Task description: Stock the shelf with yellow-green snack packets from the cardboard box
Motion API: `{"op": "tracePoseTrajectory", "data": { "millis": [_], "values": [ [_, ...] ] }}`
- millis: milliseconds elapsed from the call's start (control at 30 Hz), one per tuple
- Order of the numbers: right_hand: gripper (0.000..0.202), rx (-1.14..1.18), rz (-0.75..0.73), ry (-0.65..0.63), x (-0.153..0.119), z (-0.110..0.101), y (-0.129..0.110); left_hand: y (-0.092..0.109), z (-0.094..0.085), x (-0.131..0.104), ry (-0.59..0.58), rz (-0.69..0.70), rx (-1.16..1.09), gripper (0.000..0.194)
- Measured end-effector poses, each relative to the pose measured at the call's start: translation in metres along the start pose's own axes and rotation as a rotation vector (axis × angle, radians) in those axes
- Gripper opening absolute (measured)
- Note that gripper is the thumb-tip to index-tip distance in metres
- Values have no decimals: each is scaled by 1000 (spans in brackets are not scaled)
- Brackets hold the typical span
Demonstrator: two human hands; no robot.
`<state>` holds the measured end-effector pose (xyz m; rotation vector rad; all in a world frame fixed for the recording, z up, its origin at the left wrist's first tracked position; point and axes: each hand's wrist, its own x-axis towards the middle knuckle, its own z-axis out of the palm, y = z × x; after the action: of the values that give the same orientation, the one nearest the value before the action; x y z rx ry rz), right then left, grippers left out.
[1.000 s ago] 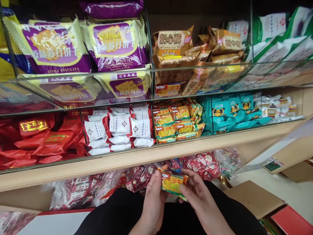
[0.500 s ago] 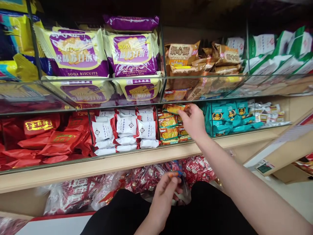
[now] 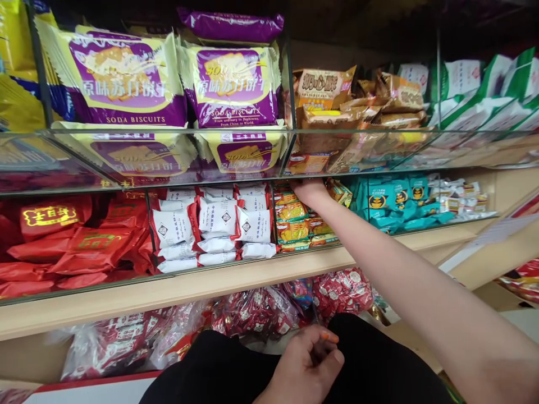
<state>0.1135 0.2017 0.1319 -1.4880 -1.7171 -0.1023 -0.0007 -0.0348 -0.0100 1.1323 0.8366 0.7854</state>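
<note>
My right hand [image 3: 312,193] reaches into the lower shelf bin of small orange-and-green packets [image 3: 291,212]; its fingers are hidden behind the shelf edge and packets, so what they hold cannot be seen. Low in front of my black-clothed lap [image 3: 370,359], my left hand [image 3: 309,359] is raised with its fingers curled in and the thumb near them. An orange mark shows on a fingertip. Whether anything small lies between those fingers is unclear. White-and-red packets [image 3: 217,216] fill the bin left of my right hand, and teal packets [image 3: 391,199] the bin on its right.
Purple soda biscuit packs [image 3: 233,87], brown packets [image 3: 322,90] and green-and-white packets [image 3: 461,78] stand on the upper shelf behind a clear front panel. Red packets [image 3: 95,241] lie at lower left. Bags of red-wrapped items [image 3: 256,314] sit below the wooden shelf edge [image 3: 185,286].
My right hand has moved left and deeper into the bin; the orange packet it held is out of sight. My left hand has moved down and right. The view has shifted slightly.
</note>
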Motion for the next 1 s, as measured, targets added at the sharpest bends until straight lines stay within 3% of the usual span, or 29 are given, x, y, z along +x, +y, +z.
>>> {"op": "tracePoseTrajectory", "data": {
  "millis": [167, 333, 633, 1000],
  "values": [
    [56, -84, -15, -104, -2, -4, -3, -18, -1, -3, -7, -28, 107, 22],
    [57, -147, 40, -51, -3, -1, -9, -36, -3, -1, -49, -64, 247, 25],
    [62, -238, -2, -62, -2, -1, -15, -21, -6, -1, -220, -130, 491, 31],
    [52, -228, -76, -203, 9, -5, -29, -19, -7, -5, -230, -97, 578, 34]
  ]
}}
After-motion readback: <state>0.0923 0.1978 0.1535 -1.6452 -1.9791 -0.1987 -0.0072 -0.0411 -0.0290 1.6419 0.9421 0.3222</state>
